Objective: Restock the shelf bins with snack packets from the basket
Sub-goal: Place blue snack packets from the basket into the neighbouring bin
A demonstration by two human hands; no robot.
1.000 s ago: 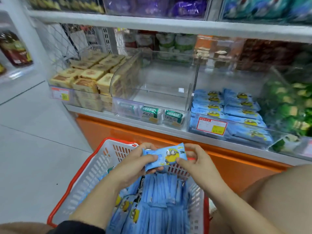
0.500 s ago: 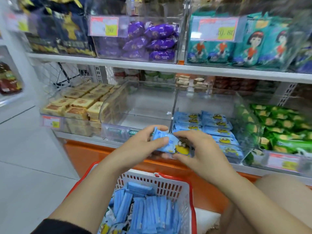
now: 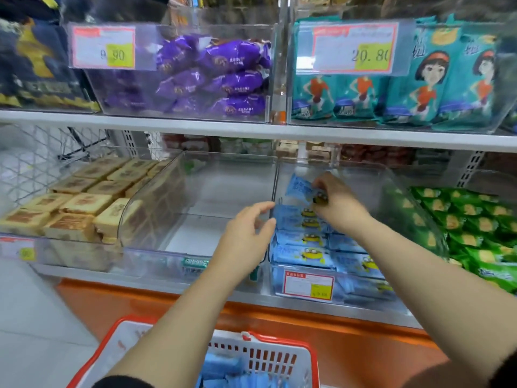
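Blue cartoon-print snack packet [image 3: 300,188] pinched by right hand [image 3: 340,208] over rear of clear plastic bin [image 3: 363,175] holding stacked blue packets [image 3: 303,254]. Left hand [image 3: 246,236] loose, empty, beside bin's left wall. White red-rimmed plastic basket [image 3: 279,357] below, near camera.

Person's arms & hands
Black sleeve [image 3: 123,383] is worn at L elbow; forearms [image 3: 179,326], L hand [image 3: 246,236] & R hand [image 3: 338,208] are left bare.

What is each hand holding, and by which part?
The right hand pinches a blue packet by its lower right end, over the bin. The left hand holds nothing.
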